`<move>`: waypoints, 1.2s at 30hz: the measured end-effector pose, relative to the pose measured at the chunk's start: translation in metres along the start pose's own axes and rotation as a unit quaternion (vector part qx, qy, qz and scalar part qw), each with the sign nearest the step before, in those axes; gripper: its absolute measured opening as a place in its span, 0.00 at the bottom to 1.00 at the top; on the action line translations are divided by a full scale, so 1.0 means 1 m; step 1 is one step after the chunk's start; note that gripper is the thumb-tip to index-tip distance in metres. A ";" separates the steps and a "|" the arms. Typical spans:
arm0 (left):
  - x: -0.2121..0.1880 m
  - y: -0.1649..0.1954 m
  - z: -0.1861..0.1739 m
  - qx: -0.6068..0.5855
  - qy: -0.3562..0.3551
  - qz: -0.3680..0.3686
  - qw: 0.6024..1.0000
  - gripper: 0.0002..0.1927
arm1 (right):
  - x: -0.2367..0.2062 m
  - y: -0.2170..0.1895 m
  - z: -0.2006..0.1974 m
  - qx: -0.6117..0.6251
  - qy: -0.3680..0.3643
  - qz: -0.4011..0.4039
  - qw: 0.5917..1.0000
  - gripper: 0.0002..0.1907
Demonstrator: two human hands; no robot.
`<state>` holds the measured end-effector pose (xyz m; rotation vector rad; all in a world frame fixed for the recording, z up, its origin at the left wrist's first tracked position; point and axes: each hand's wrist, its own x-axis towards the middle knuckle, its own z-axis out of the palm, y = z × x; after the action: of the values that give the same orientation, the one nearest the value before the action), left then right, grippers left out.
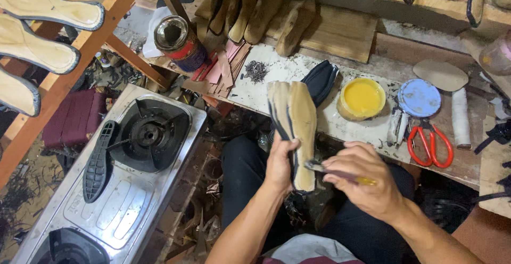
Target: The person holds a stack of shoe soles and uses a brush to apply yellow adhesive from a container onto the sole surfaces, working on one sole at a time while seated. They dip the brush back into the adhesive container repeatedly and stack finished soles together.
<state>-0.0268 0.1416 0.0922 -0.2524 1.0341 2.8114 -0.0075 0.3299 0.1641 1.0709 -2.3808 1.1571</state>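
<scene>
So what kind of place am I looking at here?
Most likely a small shoemaking workshop: rows of insoles drying on a wooden rack, a tub of yellow glue, and a shoe sole in the left hand.

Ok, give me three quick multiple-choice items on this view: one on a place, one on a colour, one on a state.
1. Where does the black sole lie?
A. on the stove
B. on the bench
C. in the tub

2. What colour are the scissors' handles?
A. blue
B. red
C. black

3. What does the left hand do?
A. hangs free
B. presses on the stove
C. grips the shoe piece

Answers:
1. A, the sole rests on the stove top beside the burner.
2. B, both loops are red.
3. C, its fingers wrap the piece while the right hand works a brush against it.
</scene>
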 end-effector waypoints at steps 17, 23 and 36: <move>-0.003 -0.003 0.000 0.014 -0.011 0.022 1.000 0.38 | 0.005 -0.008 -0.002 0.009 -0.068 0.002 0.998 0.08; -0.004 -0.001 -0.001 0.002 0.005 0.012 1.000 0.39 | 0.007 -0.010 0.009 -0.014 -0.066 -0.089 0.994 0.12; -0.027 0.007 0.001 -0.009 -0.082 -0.055 0.995 0.39 | 0.013 0.009 -0.013 0.010 0.001 0.034 0.999 0.10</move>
<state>-0.0013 0.1349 0.1024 -0.0765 0.9296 2.6912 -0.0233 0.3375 0.1743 1.0021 -2.4262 1.2062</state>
